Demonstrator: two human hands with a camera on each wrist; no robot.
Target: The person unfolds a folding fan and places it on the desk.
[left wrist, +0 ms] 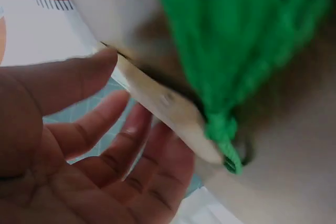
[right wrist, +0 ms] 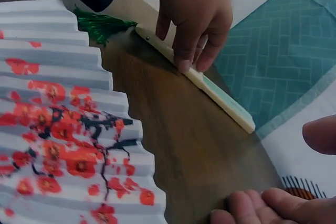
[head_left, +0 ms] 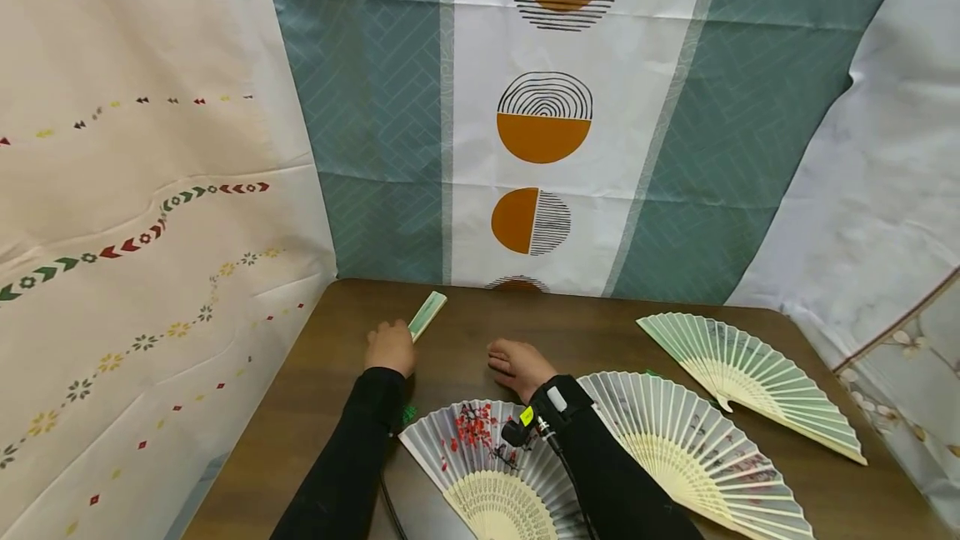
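1. Head view showed three open fans spread on the table: the blossom fan, a grey fan and a green fan.
2. One folded fan lay at the far left; the left hand pinched it, fingers curled over its edge.
3. The right hand rested open, holding nothing.
4. Judging by that, only this fan remained unopened.

We see three open fans on a brown table. A white fan with red blossoms lies nearest us. A white fan with faint ink painting partly overlaps a pale green fan farther right. Behind the table hangs a teal cloth with a white stripe of orange circles, flanked by a patterned white sheet.
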